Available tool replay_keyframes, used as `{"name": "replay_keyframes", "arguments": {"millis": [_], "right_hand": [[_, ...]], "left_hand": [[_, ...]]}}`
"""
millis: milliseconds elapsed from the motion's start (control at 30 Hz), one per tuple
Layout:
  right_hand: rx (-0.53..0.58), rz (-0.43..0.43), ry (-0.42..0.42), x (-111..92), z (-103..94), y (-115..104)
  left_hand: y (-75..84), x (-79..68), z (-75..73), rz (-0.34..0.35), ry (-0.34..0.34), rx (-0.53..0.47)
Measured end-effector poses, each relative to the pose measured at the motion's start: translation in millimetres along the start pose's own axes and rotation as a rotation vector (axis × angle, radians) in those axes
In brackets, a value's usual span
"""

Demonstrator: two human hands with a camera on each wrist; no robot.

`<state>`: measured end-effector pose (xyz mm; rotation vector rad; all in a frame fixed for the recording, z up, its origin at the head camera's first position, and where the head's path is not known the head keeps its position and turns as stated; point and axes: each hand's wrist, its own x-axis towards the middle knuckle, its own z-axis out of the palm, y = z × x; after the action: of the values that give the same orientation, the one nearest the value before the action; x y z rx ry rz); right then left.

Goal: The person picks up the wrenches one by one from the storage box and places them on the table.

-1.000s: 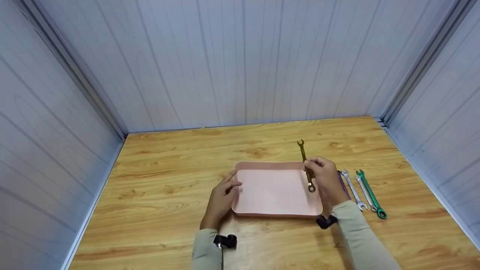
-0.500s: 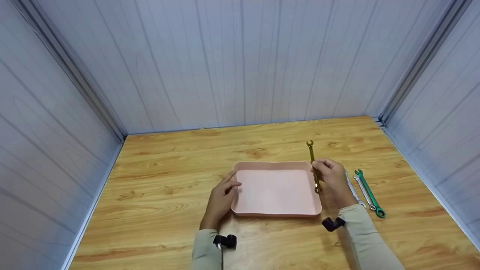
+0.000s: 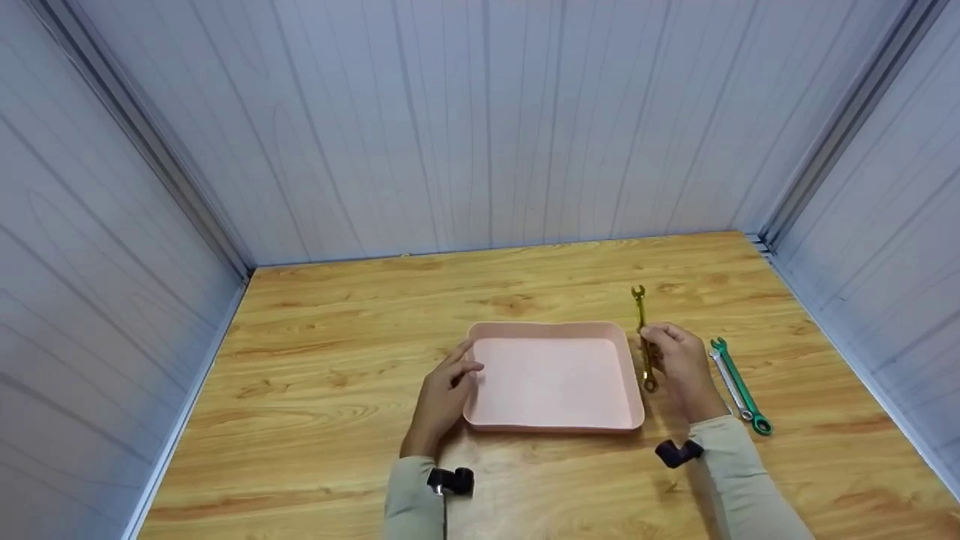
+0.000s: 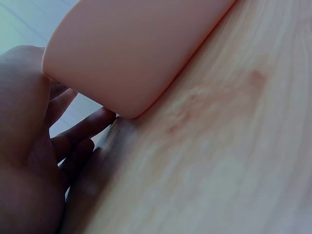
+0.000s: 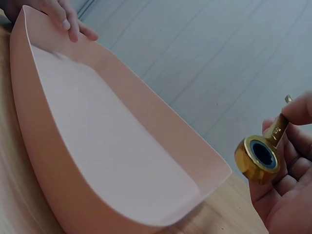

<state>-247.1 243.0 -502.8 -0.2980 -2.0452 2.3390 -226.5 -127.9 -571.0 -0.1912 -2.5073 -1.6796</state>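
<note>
A shallow pink tray (image 3: 555, 382) lies on the wooden table. At its left end my left hand (image 3: 444, 397) grips the rim, with a finger over the inside and others against the outer wall; in the left wrist view fingers (image 4: 85, 126) sit beside the tray's corner. My right hand (image 3: 681, 367) pinches a gold combination wrench (image 3: 649, 367) just right of the tray. The wrench's ring end (image 5: 261, 156) points toward me and its open end points away. In the right wrist view the thumb presses on the shank, and the wrench is apart from the tray.
To the right of my right hand lie a green wrench (image 3: 739, 382) and a silver wrench (image 3: 726, 379), side by side on the table. The hand and forearm may hide other wrenches. Pale panel walls (image 3: 487, 135) stand behind the table and on both sides.
My right hand has carried the gold wrench rightward, from over the tray's right part to outside its right wall. It now covers the purple and another silver wrench. The left hand stays put.
</note>
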Motion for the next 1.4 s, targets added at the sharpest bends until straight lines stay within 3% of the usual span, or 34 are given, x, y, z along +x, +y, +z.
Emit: {"name": "replay_keyframes", "arguments": {"millis": [600, 1033, 1400], "right_hand": [[0.021, 0.016, 0.036, 2.9, -23.2, 5.0], [-0.029, 0.027, -0.004, -6.8, -59.0, 14.8], [-0.230, 0.096, 0.078, -19.3, -84.7, 20.7]], "left_hand": [[-0.8, 3.4, 1.2, 0.020, 0.004, -0.034], [-0.2, 1.6, -0.5, 0.016, 0.011, -0.013], [4.2, 1.4, 7.4, 0.012, -0.022, -0.027]]}}
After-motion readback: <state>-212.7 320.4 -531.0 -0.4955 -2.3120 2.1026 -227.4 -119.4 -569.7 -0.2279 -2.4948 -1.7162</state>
